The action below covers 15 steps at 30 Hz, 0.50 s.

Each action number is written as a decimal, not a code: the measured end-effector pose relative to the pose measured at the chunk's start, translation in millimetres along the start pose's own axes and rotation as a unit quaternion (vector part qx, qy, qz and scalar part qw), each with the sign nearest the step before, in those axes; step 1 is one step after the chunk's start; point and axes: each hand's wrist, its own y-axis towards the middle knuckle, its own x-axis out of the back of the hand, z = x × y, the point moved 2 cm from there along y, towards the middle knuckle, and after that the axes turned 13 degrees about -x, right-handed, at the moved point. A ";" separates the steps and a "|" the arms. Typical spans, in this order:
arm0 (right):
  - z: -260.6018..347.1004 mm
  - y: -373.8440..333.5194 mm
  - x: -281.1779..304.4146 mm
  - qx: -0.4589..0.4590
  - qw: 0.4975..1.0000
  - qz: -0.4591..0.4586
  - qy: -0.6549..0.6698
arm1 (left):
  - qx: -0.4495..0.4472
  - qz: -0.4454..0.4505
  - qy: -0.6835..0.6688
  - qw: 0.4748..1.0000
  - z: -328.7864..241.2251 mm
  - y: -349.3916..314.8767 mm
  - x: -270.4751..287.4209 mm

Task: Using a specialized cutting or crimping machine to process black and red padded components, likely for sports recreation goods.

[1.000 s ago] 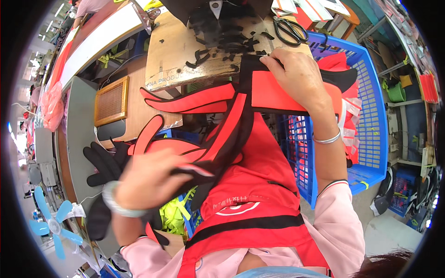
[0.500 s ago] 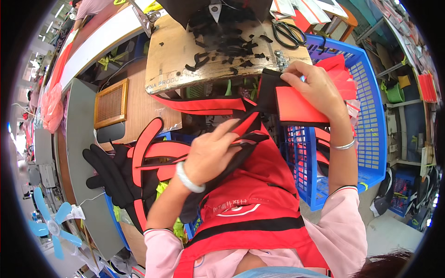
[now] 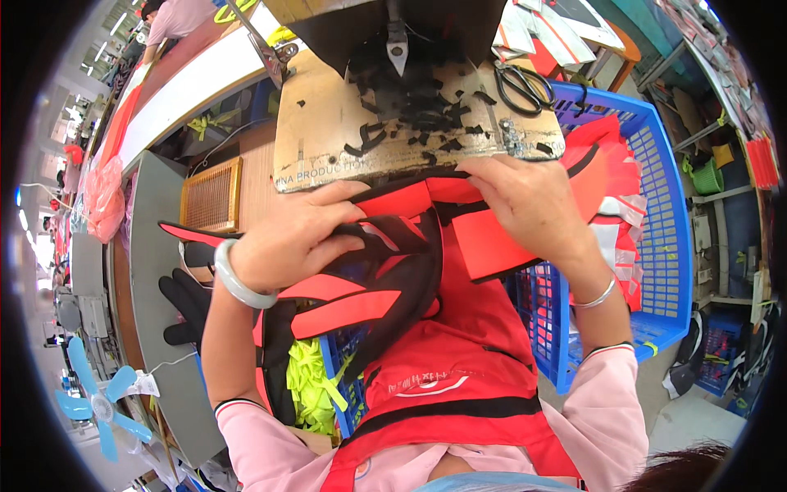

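My left hand [image 3: 299, 238] grips a red fabric piece with black trim [image 3: 385, 271] at its upper left. My right hand [image 3: 525, 201] holds the same piece at its upper right, near the front edge of a worn wooden work board [image 3: 328, 131]. The fabric hangs between both hands and down over my red vest. Black fabric scraps [image 3: 418, 107] lie scattered on the board under a dark machine head [image 3: 398, 37]. A pale bangle sits on my left wrist and a thin silver one on my right.
Black scissors [image 3: 525, 86] lie at the board's right end. A blue plastic basket [image 3: 656, 213] with red and reflective vests stands to my right. Black gloves-like pieces [image 3: 184, 303] and yellow-green fabric [image 3: 307, 385] lie at lower left. A blue fan [image 3: 94, 406] sits far left.
Both hands have lifted the red and black piece up toward the board's front edge. My left hand moved up and right from the pile at my lap.
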 end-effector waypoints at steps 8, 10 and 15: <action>-30.3 90.7 22.9 0.009 0.982 0.182 -0.057 | 0.036 0.062 -0.070 0.995 60.1 38.0 35.7; -40.0 104.4 18.4 0.018 0.981 0.187 -0.039 | 0.041 0.065 -0.107 0.991 71.3 43.2 43.3; -46.6 126.9 12.5 -0.001 0.975 0.223 -0.010 | 0.068 0.059 -0.143 0.986 98.0 42.8 51.0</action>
